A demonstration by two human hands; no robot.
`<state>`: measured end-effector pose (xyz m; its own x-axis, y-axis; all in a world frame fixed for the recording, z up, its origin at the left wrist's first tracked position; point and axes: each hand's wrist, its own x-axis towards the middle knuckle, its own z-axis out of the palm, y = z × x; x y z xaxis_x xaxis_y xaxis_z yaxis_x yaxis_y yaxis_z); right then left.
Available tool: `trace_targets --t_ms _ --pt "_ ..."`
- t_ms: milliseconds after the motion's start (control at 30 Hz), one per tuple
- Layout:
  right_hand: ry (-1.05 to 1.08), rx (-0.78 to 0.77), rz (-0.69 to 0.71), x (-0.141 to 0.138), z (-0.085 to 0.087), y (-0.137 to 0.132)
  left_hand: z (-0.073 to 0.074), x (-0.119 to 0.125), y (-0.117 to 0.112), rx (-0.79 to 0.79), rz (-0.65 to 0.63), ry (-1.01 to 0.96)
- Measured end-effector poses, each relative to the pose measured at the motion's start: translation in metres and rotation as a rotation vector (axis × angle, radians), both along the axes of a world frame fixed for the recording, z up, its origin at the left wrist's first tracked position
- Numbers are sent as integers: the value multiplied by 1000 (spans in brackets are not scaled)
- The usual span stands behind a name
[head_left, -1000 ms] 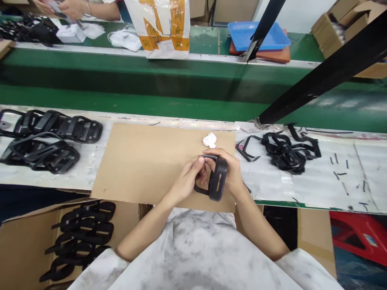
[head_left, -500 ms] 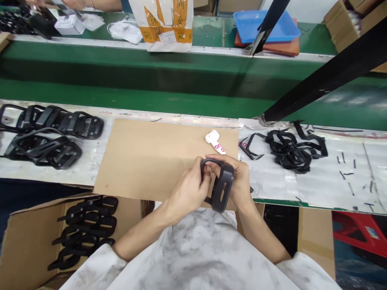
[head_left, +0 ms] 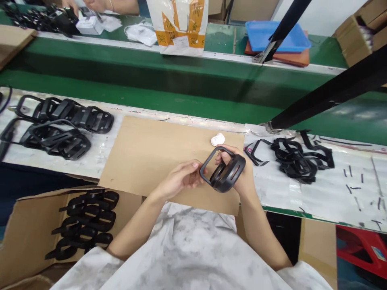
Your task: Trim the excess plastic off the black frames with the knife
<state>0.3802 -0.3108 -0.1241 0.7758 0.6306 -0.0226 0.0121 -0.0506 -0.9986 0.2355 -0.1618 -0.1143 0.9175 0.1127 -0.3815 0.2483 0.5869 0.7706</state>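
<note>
A black plastic bottle cage (head_left: 229, 173), with a looped frame and a slotted face, is held tilted above the cardboard sheet (head_left: 151, 157). My right hand (head_left: 244, 171) grips it from the right side, the thumb reaching inside the loop. My left hand (head_left: 181, 179) is at the loop's left edge with fingers loosely curved and apart; whether a fingertip touches the frame is hard to tell. Behind the cage, a white wrapped piece (head_left: 217, 139) lies on the cardboard, partly covered by my right hand. An angular black strip (head_left: 256, 153) rests just right of that hand.
More black cages (head_left: 66, 137) lie on the bench at left. An open carton (head_left: 33, 229) below left holds several similar pieces. At right are tangled black strips (head_left: 298, 159) and small scraps. A black post (head_left: 326, 96) slants up behind. Another person's hands (head_left: 96, 5) work across the bench.
My left hand has come off the frame and shifted left, its fingers loosening. The cage has turned in my right hand, so its loop now shows wide. The view has swung slightly.
</note>
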Motion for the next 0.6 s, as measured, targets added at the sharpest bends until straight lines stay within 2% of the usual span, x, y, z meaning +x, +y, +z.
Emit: trace_targets --t_ms 133,233,400,500,600 --pt "-103 -74 100 0 -4 -4 -3 -9 0 -81 8 33" --pt "-219 -162 288 3 -13 -13 -1 -24 12 -43 98 7" --pt "-224 -433 402 7 -50 -23 7 -73 58 352 521 25" --pt "-292 -425 331 2 -73 -24 13 -110 91 539 811 68" --pt "-333 -391 233 -2 -87 -25 16 -145 130 695 1114 83"
